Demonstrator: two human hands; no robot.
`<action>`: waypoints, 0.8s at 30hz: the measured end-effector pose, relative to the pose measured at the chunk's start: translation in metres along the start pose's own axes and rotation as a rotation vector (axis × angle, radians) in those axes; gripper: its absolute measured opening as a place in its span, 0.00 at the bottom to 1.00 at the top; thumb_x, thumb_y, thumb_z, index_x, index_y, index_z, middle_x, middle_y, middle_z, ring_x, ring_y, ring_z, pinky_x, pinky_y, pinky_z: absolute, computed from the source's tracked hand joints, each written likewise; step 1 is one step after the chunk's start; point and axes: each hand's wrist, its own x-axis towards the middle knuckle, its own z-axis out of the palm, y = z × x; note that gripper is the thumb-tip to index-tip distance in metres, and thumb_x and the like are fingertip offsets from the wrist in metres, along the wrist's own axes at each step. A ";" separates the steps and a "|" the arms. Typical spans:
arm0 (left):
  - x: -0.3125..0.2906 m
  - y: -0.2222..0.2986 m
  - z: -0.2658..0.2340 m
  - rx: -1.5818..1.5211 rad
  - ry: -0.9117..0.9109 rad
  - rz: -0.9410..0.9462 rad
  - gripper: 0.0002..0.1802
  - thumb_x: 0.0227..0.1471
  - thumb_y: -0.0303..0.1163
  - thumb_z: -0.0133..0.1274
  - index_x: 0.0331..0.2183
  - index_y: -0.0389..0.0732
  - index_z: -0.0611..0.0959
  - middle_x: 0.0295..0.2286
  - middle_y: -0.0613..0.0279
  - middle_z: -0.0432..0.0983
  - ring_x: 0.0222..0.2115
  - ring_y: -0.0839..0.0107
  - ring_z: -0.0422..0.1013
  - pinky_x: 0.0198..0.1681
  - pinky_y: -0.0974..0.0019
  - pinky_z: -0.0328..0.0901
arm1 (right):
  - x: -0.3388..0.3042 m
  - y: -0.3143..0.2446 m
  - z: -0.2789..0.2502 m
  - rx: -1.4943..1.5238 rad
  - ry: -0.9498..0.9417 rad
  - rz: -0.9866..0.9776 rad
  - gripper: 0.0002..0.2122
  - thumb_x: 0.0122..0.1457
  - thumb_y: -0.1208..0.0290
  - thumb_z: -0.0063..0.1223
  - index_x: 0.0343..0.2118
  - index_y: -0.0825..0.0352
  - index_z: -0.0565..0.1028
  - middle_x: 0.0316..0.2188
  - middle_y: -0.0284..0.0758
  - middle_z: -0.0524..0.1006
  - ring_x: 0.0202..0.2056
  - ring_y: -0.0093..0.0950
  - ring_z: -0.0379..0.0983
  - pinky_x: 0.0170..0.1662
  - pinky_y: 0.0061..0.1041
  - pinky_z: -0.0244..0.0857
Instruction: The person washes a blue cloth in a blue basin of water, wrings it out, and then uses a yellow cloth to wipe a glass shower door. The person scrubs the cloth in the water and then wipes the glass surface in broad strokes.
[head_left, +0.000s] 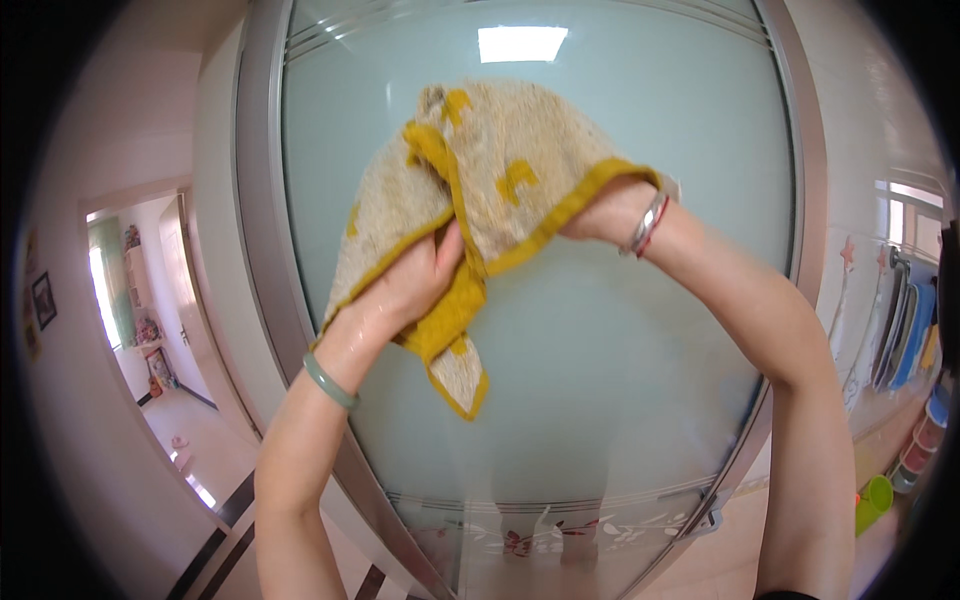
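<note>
A beige towel (530, 150) with a mustard-yellow border and small yellow patches is held up in front of a frosted glass door panel (600, 380). My left hand (425, 275), below a pale green bangle, grips the towel from underneath; its thumb shows, while the other fingers are covered. My right hand (605, 212), with a silver bangle and a red cord at the wrist, reaches under the towel's right part and holds it up; its fingers are hidden by the cloth. One yellow-edged corner hangs below my left hand. Whether the towel touches the glass I cannot tell.
A grey metal frame (262, 200) borders the glass, with floral decoration (545, 535) near its bottom. On the left, a doorway (185, 350) opens into another room. Cloths (905, 325) hang on the right wall, above a green container (874, 503) and stacked tubs (920, 445).
</note>
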 end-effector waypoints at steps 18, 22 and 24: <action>0.209 0.006 -0.041 0.148 0.098 0.185 0.30 0.64 0.50 0.33 0.46 0.34 0.77 0.41 0.41 0.76 0.44 0.47 0.71 0.50 0.55 0.63 | 0.078 0.145 -0.070 -0.232 0.594 0.038 0.25 0.65 0.53 0.31 0.59 0.61 0.65 0.61 0.34 0.65 0.61 0.30 0.60 0.64 0.27 0.52; 0.227 0.018 -0.036 0.142 0.142 0.202 0.30 0.65 0.49 0.32 0.47 0.33 0.76 0.43 0.39 0.74 0.45 0.46 0.70 0.51 0.55 0.63 | 0.061 0.155 -0.082 -0.290 0.604 0.095 0.24 0.64 0.54 0.33 0.59 0.61 0.65 0.61 0.35 0.66 0.61 0.31 0.61 0.64 0.28 0.53; 0.233 0.018 -0.045 0.165 0.121 0.191 0.30 0.65 0.49 0.31 0.47 0.32 0.75 0.44 0.38 0.74 0.45 0.45 0.70 0.51 0.55 0.63 | 0.057 0.152 -0.086 -0.282 0.645 0.098 0.24 0.64 0.54 0.34 0.59 0.61 0.65 0.61 0.35 0.66 0.61 0.31 0.61 0.64 0.29 0.53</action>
